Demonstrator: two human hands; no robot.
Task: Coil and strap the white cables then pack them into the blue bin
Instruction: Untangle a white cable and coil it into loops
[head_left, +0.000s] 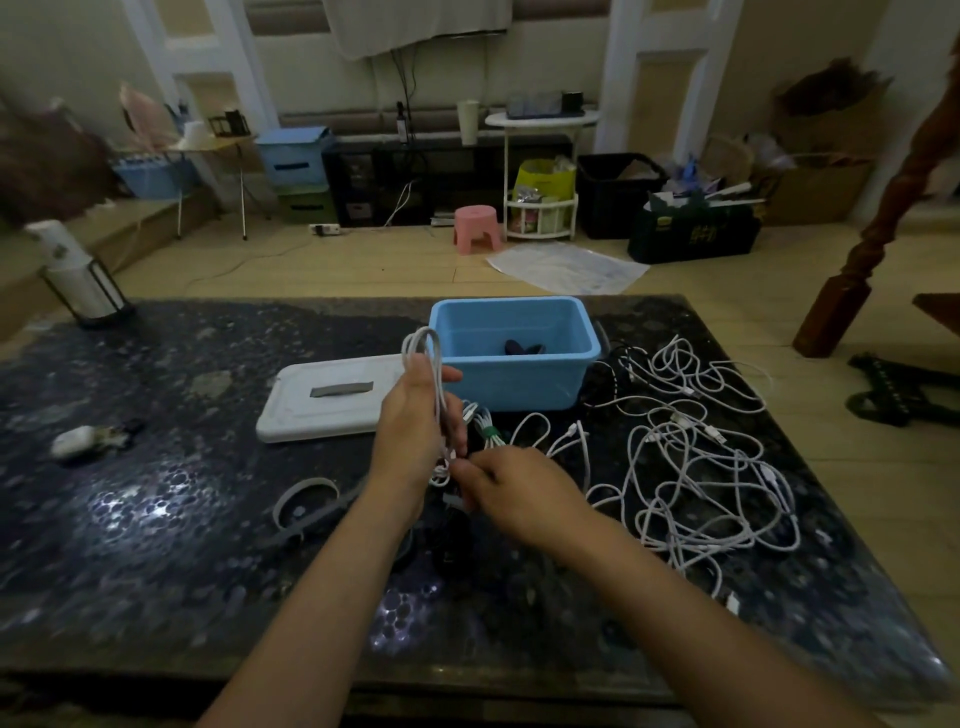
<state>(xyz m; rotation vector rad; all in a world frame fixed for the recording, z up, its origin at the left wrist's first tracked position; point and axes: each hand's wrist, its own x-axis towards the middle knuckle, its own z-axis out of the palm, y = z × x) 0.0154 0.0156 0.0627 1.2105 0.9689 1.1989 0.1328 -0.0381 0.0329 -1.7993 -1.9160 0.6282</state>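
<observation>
Left hand (415, 415) grips a coiled white cable (434, 384) at frame centre; right hand (511, 491) pinches its lower end.
Blue bin (511, 371) sits just behind on the desk (156, 519); loose white cables (691, 467) lie tangled right; no legible writing.

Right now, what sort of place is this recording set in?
Probably a lived-in home room, not a workshop: a dark stone table, a pink plastic stool on the wooden floor, and storage boxes along the far wall.
</observation>
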